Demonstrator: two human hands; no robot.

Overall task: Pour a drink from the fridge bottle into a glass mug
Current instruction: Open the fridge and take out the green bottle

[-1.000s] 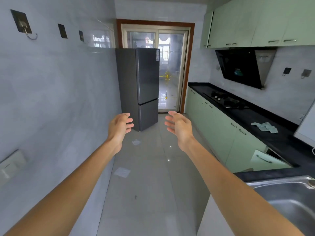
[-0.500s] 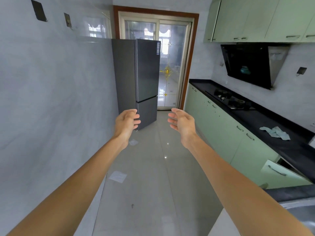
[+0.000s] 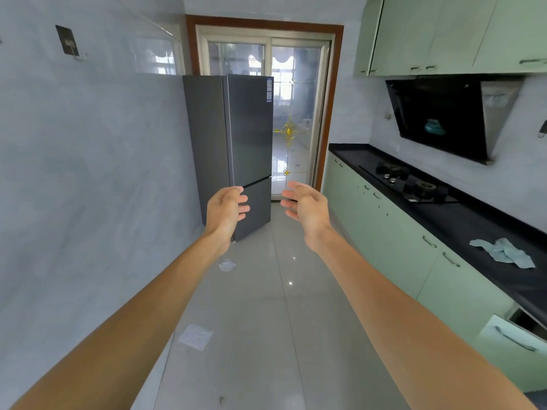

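Currently both arms reach forward over the tiled floor. Left hand [image 3: 226, 210] and right hand [image 3: 306, 207] hold nothing: fingers loosely curled, palms facing, apart. The fridge [image 3: 236, 137] stands ahead against the left wall, both doors closed. A crumpled cloth [image 3: 503, 253] lies on the black counter [image 3: 461, 214] at right.
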